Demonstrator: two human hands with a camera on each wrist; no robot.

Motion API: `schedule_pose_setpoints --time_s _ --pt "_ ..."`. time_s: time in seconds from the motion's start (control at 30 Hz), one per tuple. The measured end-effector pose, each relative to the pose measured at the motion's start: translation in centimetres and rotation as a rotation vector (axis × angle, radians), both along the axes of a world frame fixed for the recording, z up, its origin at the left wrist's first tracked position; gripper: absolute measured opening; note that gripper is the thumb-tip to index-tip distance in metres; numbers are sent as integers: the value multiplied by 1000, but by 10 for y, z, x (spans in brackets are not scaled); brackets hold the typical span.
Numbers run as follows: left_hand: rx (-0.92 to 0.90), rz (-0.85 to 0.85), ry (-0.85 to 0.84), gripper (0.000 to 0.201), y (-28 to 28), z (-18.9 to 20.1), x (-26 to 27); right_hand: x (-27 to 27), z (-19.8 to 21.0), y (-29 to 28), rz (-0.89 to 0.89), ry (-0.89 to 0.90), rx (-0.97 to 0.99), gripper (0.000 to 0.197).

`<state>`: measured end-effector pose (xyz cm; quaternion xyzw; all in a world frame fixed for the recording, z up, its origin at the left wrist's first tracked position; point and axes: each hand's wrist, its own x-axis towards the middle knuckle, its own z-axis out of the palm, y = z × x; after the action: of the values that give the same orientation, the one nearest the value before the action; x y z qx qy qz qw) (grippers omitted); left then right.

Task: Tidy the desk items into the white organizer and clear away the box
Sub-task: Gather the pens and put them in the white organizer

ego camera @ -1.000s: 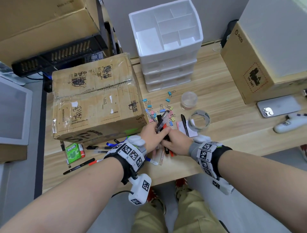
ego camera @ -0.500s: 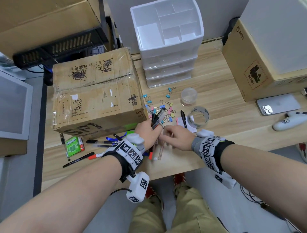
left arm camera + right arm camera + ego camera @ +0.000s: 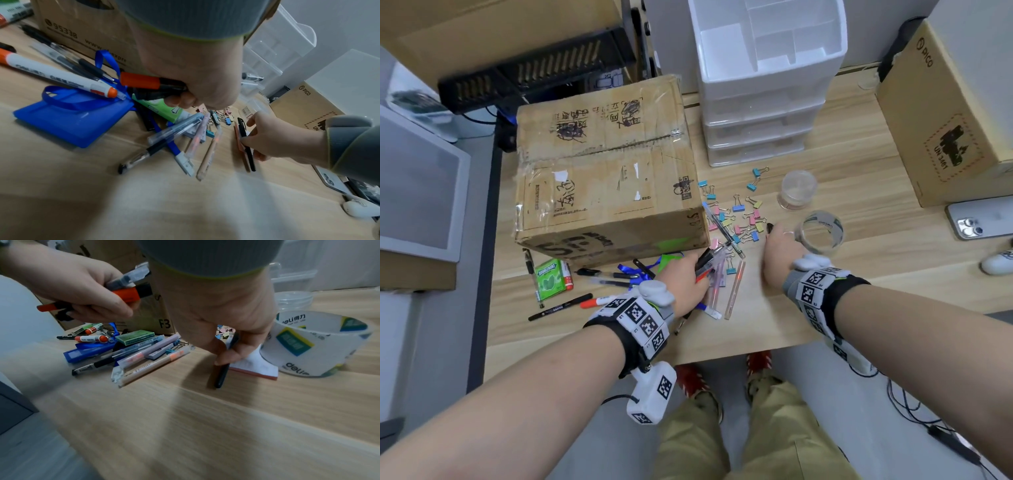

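Observation:
My left hand (image 3: 685, 277) grips a bundle of pens (image 3: 709, 260), among them an orange marker (image 3: 139, 80), just above the desk in front of the taped cardboard box (image 3: 602, 178). To its right, my right hand (image 3: 779, 257) pinches a black pen (image 3: 222, 374) that lies on the desk against a sticky note pad (image 3: 255, 368). More loose pens (image 3: 734, 291) lie between the hands. Coloured binder clips (image 3: 739, 216) are scattered behind them. The white organizer (image 3: 767, 68), its top compartments bare, stands at the back of the desk.
A tape roll (image 3: 820, 229) sits right beside my right hand, with a clear round container (image 3: 798, 188) behind it. A gum pack (image 3: 549, 281), markers and a blue badge holder (image 3: 72, 120) lie left. A phone (image 3: 983, 219) and a PICO box (image 3: 945, 130) are far right.
My right hand left the bundle and moved right to the black pen by the tape roll. My left hand kept hold of the pens and lowered slightly toward the desk.

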<state>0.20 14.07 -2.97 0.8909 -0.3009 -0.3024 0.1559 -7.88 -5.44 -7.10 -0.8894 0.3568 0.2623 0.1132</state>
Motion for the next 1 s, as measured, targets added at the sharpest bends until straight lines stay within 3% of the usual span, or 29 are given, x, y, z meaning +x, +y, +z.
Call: schedule_pose_setpoints --time_s 0.1,0.17,0.23,0.3,0.53,0.7,0.83,1.0 --pt "56 -1 -20 22 7 -4 2 2 4 4 0 -24 39 15" --pt "58 -14 -26 30 9 -6 2 6 3 7 13 -143 69 16" --pt "104 -106 -73 34 8 -8 -2 13 2 11 -18 -320 140 20" --pt "152 -218 -125 37 6 -13 -7 23 -4 16 8 -379 164 22" --pt "171 -195 -136 46 -4 -30 -13 37 -9 24 44 -376 101 22" --pt "196 -214 -119 38 -7 -32 -13 37 -13 22 38 -353 91 16" --pt "228 -176 -63 23 -13 -30 -12 41 -10 17 -25 -339 151 19" --pt "197 -163 -10 23 -14 -23 -8 37 -6 11 -167 -393 245 18"
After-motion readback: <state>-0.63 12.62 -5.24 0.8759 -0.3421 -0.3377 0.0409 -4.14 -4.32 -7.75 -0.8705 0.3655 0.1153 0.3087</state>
